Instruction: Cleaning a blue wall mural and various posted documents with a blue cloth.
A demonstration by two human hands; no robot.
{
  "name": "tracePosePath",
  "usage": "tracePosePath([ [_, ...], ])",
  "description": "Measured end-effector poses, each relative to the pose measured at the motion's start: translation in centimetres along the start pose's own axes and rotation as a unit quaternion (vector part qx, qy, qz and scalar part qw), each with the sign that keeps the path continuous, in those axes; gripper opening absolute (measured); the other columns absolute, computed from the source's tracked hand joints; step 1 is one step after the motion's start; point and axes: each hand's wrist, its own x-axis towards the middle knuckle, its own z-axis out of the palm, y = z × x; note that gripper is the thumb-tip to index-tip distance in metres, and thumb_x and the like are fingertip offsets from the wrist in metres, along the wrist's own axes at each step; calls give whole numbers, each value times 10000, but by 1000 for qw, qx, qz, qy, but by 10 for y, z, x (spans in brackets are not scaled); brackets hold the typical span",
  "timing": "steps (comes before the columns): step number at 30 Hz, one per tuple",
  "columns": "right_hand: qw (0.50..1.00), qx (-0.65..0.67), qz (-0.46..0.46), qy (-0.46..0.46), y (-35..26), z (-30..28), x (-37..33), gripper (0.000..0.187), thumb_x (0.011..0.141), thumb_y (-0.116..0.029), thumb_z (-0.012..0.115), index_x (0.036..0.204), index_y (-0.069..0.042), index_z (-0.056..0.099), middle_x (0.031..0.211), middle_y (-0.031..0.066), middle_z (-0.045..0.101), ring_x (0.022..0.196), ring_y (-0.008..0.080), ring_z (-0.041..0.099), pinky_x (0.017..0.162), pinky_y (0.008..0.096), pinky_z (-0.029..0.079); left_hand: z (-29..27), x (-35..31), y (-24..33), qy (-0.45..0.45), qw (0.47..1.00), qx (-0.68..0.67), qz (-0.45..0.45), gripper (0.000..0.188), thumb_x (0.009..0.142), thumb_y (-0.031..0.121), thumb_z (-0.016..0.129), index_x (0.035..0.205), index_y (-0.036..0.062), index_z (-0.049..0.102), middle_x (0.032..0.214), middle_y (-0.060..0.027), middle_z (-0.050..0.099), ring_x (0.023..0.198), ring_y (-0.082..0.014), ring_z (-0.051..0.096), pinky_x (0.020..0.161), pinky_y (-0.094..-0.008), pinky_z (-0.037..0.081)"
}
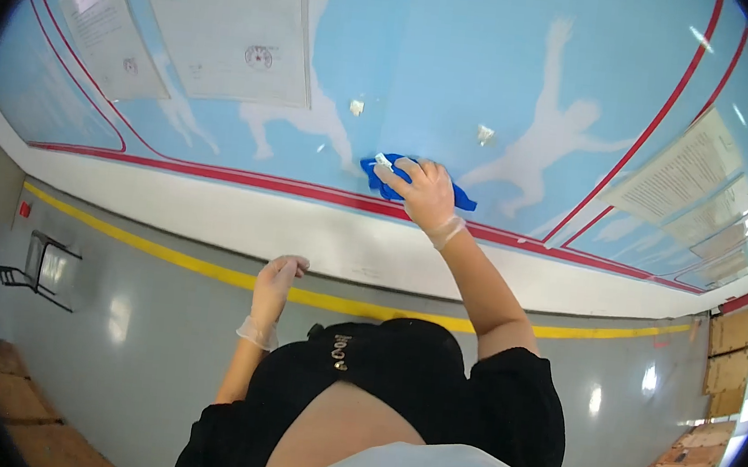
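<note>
My right hand (pixel 428 192), in a clear thin glove, presses a blue cloth (pixel 464 201) against the lower part of a light blue wall panel (pixel 445 51). A small white tag-like patch (pixel 384 159) shows by the fingertips on the cloth. Above the cloth, two small whitish patches (pixel 356 107) stick to the panel. My left hand (pixel 276 280), gloved too, hovers lower down in front of the white wall base (pixel 337 246). Its fingers are curled together, with nothing visible in them; the palm side is hidden.
Paper sheets (pixel 231 31) hang on the panel at left, and more notices (pixel 682 164) at right. A yellow line (pixel 340 304) runs along the grey floor (pixel 148 338). A black-framed chair (pixel 37 269) is at far left. Brown boxes (pixel 729 362) stand at right, others (pixel 17 388) lower left.
</note>
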Motion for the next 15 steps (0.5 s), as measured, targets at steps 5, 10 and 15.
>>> tracePosePath([
  [5,961,-144,136,195,101,-125,97,574,729,-14,661,1212,-315,736,1007,33,657,1090,264,583,964,427,417,-10,3,-4,3,1000,-22,-13,256,982,154,507,988,18,725,951,-29,714,856,-101,596,791,-264,458],
  [10,785,-157,246,546,205,-223,206,551,736,-7,653,1251,-201,686,1114,123,614,1146,341,526,1029,449,406,-16,13,5,-9,1000,-14,16,246,979,132,518,997,-5,722,965,-54,718,860,-138,624,829,-287,505],
  [15,803,-162,283,499,177,-198,280,504,751,-65,683,1227,-226,657,1177,126,606,1129,351,571,958,469,471,-21,9,7,-5,999,-15,32,246,969,124,515,998,-5,724,962,-57,717,851,-140,623,816,-288,508],
])
